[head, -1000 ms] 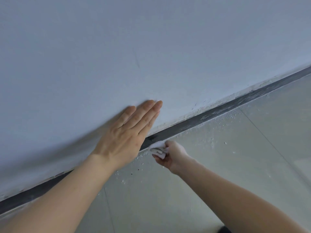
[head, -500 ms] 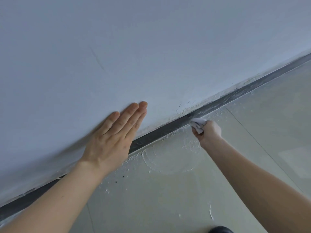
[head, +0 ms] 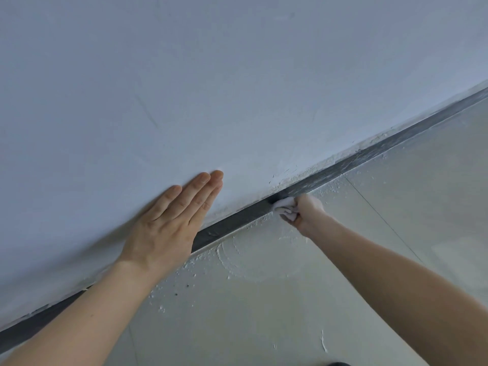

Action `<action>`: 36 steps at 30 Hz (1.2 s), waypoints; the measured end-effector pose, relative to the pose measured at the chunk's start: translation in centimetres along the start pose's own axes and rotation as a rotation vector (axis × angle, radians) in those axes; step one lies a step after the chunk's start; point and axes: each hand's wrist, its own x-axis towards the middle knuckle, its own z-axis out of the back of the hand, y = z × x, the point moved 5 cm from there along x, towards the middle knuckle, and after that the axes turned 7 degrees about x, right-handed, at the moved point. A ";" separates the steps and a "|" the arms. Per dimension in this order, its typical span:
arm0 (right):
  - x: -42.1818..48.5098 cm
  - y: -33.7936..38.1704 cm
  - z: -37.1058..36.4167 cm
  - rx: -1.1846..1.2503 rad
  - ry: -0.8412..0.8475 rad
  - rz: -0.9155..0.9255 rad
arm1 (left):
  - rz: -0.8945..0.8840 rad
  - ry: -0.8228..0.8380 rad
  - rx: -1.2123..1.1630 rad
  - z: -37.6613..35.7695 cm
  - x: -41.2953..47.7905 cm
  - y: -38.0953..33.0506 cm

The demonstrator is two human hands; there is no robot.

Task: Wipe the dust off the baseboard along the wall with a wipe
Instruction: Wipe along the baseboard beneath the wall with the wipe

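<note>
A narrow dark grey baseboard (head: pixel 237 217) runs diagonally from lower left to upper right, between the white wall and the pale floor. My right hand (head: pixel 307 211) is shut on a small crumpled white wipe (head: pixel 284 204), which presses against the baseboard near the middle of the view. My left hand (head: pixel 169 223) lies flat on the wall just above the baseboard, fingers straight and together, holding nothing. Right of the wipe the baseboard looks streaked with pale dust; left of it the strip is darker.
The white wall (head: pixel 211 88) fills the upper half, its lower edge rough with flaking paint. The pale tiled floor (head: pixel 383 207) carries white crumbs and a ring-shaped mark (head: pixel 253 262) below the wipe. A dark object (head: pixel 335 364) peeks in at the bottom edge.
My right hand slid the wipe rightward along the baseboard, away from my left hand, then stayed near the same spot. My left hand remains flat on the wall.
</note>
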 end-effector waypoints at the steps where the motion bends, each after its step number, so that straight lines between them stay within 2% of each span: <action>1: 0.8 1.6 1.3 0.021 -0.060 0.047 | 0.002 -0.004 0.013 -0.1 0.0 -0.1; 4: 2.2 4.5 4.5 0.082 -0.129 0.179 | 0.023 -0.014 0.054 -0.4 0.1 -0.5; 6: 1.2 3.9 5.4 0.028 -0.145 0.123 | 0.033 -0.010 0.073 -0.5 0.2 -0.8; 12: -5.1 -4.0 0.2 -0.031 0.243 -0.201 | 0.057 0.032 0.142 -0.3 0.3 -1.2; 15: -6.6 -5.9 -3.5 0.008 0.397 -0.275 | 0.029 0.047 0.162 0.0 0.2 -0.9; 20: -4.9 -1.2 -2.8 0.031 0.294 -0.209 | -0.027 0.086 0.132 1.8 0.7 -0.7; 25: -2.9 6.2 2.6 0.177 0.244 -0.048 | -0.055 0.040 0.046 4.1 5.8 -2.4; 27: -2.4 7.5 5.0 0.221 0.167 0.023 | -0.038 0.008 0.005 5.0 8.9 -3.0; 29: -2.5 6.5 6.2 0.269 0.112 -0.028 | -0.056 -0.034 -0.028 5.8 11.7 -3.6; 34: -4.5 -0.4 2.1 0.160 0.326 -0.312 | -0.174 -0.022 -0.010 5.7 16.0 -5.0; 36: -3.7 -2.3 0.3 0.135 0.319 -0.347 | -0.207 0.001 0.031 5.2 16.7 -4.9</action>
